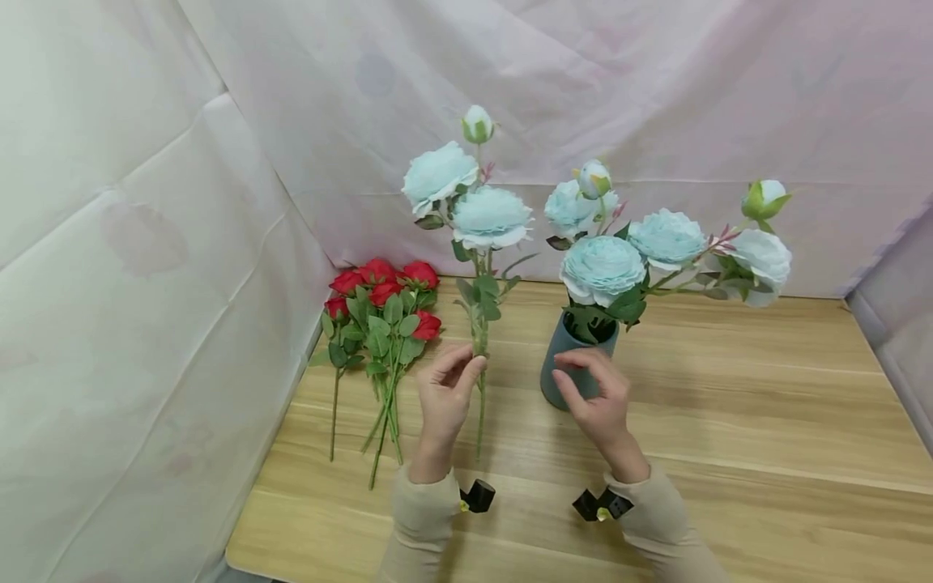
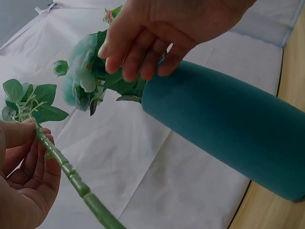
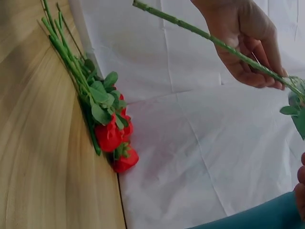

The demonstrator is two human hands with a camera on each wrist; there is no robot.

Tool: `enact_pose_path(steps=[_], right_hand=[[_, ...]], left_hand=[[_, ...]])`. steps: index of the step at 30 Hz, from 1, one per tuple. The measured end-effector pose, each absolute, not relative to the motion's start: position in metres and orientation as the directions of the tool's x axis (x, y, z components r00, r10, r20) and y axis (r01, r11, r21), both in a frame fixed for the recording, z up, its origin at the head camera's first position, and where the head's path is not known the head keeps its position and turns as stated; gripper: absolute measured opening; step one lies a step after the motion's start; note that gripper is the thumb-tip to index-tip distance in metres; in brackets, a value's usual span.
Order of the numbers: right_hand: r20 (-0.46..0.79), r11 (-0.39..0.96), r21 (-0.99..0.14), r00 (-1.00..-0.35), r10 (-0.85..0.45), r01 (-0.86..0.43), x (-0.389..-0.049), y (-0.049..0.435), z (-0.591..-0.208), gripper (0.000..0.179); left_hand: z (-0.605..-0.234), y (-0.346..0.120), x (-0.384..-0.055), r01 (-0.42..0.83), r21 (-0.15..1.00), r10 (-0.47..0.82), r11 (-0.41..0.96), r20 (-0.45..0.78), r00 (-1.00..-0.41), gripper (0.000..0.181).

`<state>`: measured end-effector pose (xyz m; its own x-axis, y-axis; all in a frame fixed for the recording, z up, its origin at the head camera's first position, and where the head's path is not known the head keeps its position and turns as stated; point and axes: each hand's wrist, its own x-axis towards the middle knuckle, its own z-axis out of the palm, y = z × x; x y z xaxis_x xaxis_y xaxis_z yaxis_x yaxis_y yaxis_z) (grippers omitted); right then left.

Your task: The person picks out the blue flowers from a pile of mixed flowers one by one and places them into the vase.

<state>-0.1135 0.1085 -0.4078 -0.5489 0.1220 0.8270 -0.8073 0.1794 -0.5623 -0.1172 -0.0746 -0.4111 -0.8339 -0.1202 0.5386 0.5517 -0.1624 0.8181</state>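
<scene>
My left hand [image 1: 446,395] pinches the green stem of a pale blue artificial flower spray [image 1: 492,217], holding it upright above the table. The spray bears two full blooms and a bud; its bare stem [image 2: 76,180] runs down past the fingers. To its right stands a blue-grey vase [image 1: 551,375] with more pale blue flowers [image 1: 602,269] in it. My right hand [image 1: 599,398] is in front of the vase, fingers bent and thumb apart, with nothing in its grasp. In the left wrist view that right hand [image 2: 171,33] appears beside the vase mouth, overlapping some leaves.
Several red roses [image 1: 382,293] with green stems lie on the left of the wooden table [image 1: 765,405]. Pale cloth [image 1: 656,97] hangs behind the table and along its left side. A small black camera [image 1: 477,495] sits at each wrist.
</scene>
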Motion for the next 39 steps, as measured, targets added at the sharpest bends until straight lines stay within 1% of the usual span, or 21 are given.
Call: enact_pose_path(steps=[2, 5, 9, 14, 17, 22, 28, 33, 39], right_hand=[[0.819, 0.162, -0.572, -0.570, 0.064, -0.804, -0.113, 0.107, -0.407, 0.030], [0.804, 0.152, -0.589, -0.594, 0.014, -0.794, -0.115, 0.105, -0.410, 0.030], [0.778, 0.142, -0.619, -0.628, -0.020, -0.772, -0.119, 0.105, -0.417, 0.028], [0.751, 0.121, -0.653, -0.660, -0.025, -0.748, -0.120, 0.105, -0.417, 0.027], [0.752, 0.103, -0.654, -0.659, -0.017, -0.749, -0.120, 0.104, -0.414, 0.027], [0.765, 0.059, -0.642, -0.644, -0.005, -0.764, -0.121, 0.105, -0.411, 0.027], [0.764, 0.016, -0.646, -0.646, 0.003, -0.763, -0.119, 0.108, -0.409, 0.022], [0.755, -0.028, -0.655, -0.656, 0.010, -0.755, -0.118, 0.110, -0.407, 0.018], [0.784, -0.043, -0.620, -0.620, -0.022, -0.783, -0.118, 0.111, -0.405, 0.024]], left_hand=[[-0.410, -0.070, -0.116, 0.556, 0.814, -0.106, -0.168, 0.546, -0.831, 0.014], [-0.410, -0.063, -0.115, 0.565, 0.804, -0.081, -0.187, 0.561, -0.824, 0.015], [-0.407, -0.055, -0.112, 0.576, 0.788, -0.047, -0.217, 0.581, -0.813, 0.020], [-0.406, -0.046, -0.109, 0.593, 0.774, -0.002, -0.220, 0.608, -0.794, 0.021], [-0.406, -0.042, -0.108, 0.606, 0.765, 0.028, -0.220, 0.626, -0.779, 0.021], [-0.404, -0.038, -0.107, 0.630, 0.747, 0.064, -0.215, 0.654, -0.754, 0.016], [-0.404, -0.036, -0.106, 0.615, 0.761, 0.091, -0.205, 0.641, -0.762, 0.011], [-0.404, -0.034, -0.105, 0.614, 0.760, 0.109, -0.212, 0.643, -0.758, 0.012], [-0.405, -0.032, -0.104, 0.615, 0.759, 0.122, -0.214, 0.646, -0.754, 0.013]])
